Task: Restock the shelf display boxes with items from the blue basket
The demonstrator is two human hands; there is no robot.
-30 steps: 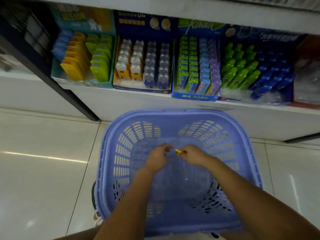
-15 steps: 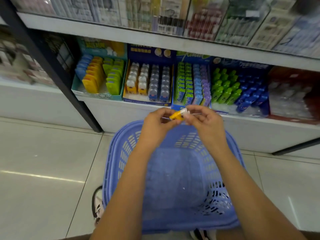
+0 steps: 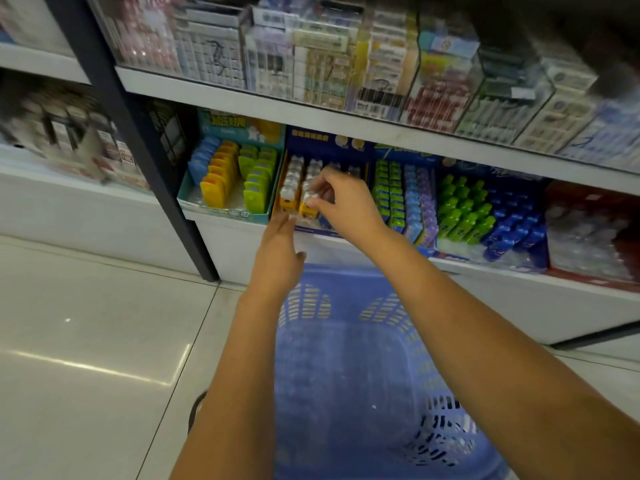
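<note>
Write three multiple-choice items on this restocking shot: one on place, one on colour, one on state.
1. The right hand is at:
A. the dark blue display box
B. the floor
C. the top shelf

2. The basket is:
A. red
B. blue
C. green

3. The left hand is:
A. clenched in a fist
B. gripping the basket
C. flat, fingers extended

Answers: 1 A, its fingertips pinch at the yellow-based items in that box. 2 B, its slotted walls are blue. 3 C, it reaches toward the box front, holding nothing visible.
</note>
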